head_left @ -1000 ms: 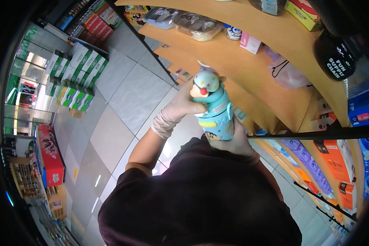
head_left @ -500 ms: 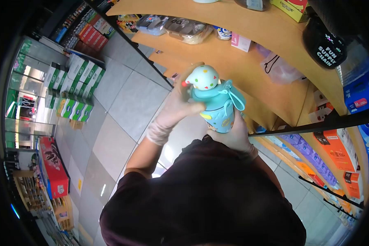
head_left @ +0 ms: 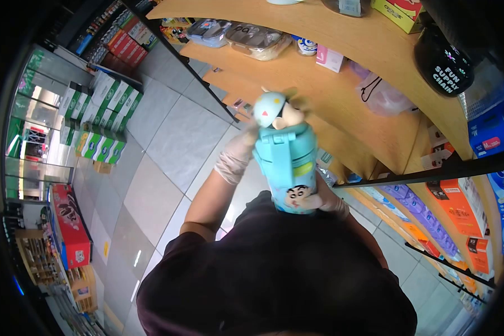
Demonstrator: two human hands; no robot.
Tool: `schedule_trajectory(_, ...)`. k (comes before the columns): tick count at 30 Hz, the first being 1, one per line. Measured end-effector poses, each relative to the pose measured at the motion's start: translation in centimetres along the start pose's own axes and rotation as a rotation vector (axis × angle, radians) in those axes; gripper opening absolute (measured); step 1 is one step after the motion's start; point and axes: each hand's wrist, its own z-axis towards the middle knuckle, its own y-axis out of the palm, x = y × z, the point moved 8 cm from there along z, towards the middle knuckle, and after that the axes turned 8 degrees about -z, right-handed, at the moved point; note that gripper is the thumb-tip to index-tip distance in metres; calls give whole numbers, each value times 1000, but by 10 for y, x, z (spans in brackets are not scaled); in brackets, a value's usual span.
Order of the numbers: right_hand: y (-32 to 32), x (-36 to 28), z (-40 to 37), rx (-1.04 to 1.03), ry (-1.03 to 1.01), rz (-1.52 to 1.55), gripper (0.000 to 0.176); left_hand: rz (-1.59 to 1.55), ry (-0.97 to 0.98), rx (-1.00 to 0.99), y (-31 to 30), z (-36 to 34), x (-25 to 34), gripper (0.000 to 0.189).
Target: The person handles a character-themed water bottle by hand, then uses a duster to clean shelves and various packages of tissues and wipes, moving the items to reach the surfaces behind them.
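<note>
A gloved right hand [head_left: 327,203] grasps the lower part of a turquoise bottle [head_left: 288,162] at center frame, beside wooden shelves [head_left: 341,106]. The gloved left hand [head_left: 238,151] meets the bottle's upper side, its blurred, partly hidden fingers leaving the grip unclear. A figure's head [head_left: 275,109] tops the lid.

Shows one bottle [head_left: 294,171] at the centre, with one gloved left hand [head_left: 238,151] at ten o'clock and one gloved right hand [head_left: 327,203] at four o'clock. Includes two lidded containers [head_left: 256,40] toward twelve, one pink-and-white box [head_left: 329,59] and one round blue-and-white container [head_left: 306,46] toward one, plus one black container [head_left: 445,67] and one pink pouch [head_left: 391,99] toward two. Adds two orange boxes [head_left: 459,204] between three and four, and one red chest [head_left: 73,227] toward eight.
</note>
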Motion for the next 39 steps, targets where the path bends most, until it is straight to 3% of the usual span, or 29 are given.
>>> schedule_trajectory(2, -16, -4, -1, 211, -99, -285, 89, 225, 56, 53, -11, 1, 13, 115)
schedule_trajectory(3, -25, -18, -3, 344, -192, -527, 88, 110, 105, 21, -5, 1, 22, 115)
schedule_trajectory(5, -32, -45, -11, 613, -372, -1001, 87, 387, 135, 45, -10, -4, 25, 108)
schedule_trajectory(6, -31, -50, -13, 702, -321, -1190, 89, 401, 74, 105, -12, -12, 17, 103)
schedule_trajectory(8, -25, -56, -16, 706, -405, -1294, 88, 415, 26, 196, -7, -11, 19, 91)
schedule_trajectory(9, -22, -60, -17, 714, -455, -1347, 88, 396, 22, 184, -8, -7, 19, 94)
schedule_trajectory(10, -36, -40, -10, 601, -223, -1022, 85, 374, 13, 172, -10, -4, 17, 97)
schedule_trajectory(13, -25, -24, -6, 326, -174, -506, 74, 242, -33, 77, -6, 0, 11, 92)
schedule_trajectory(16, -7, -13, -1, 18, 43, -180, 69, 55, -117, -40, 0, 0, 5, 90)
schedule_trajectory(25, -12, 18, -11, -77, 136, 237, 76, 124, -192, -117, 2, 4, -2, 94)
schedule_trajectory(28, -11, 11, -5, 5, 117, 196, 71, 237, -153, -110, -4, 6, 8, 90)
schedule_trajectory(31, -24, -6, 5, 200, -67, -221, 65, 406, -94, -126, -15, 10, 20, 87)
schedule_trajectory(33, -28, -10, 6, 268, -123, -260, 64, 614, -70, -157, -14, 12, 18, 88)
schedule_trajectory(35, -34, -5, 5, 365, -156, -408, 66, 530, -85, -75, -9, 9, 13, 91)
schedule_trajectory(37, -30, -12, 6, 383, -162, -427, 67, 359, -89, -2, -15, 13, 11, 100)
schedule_trajectory(39, -28, -11, 4, 376, -158, -414, 68, 378, -100, -10, -12, 13, 8, 103)
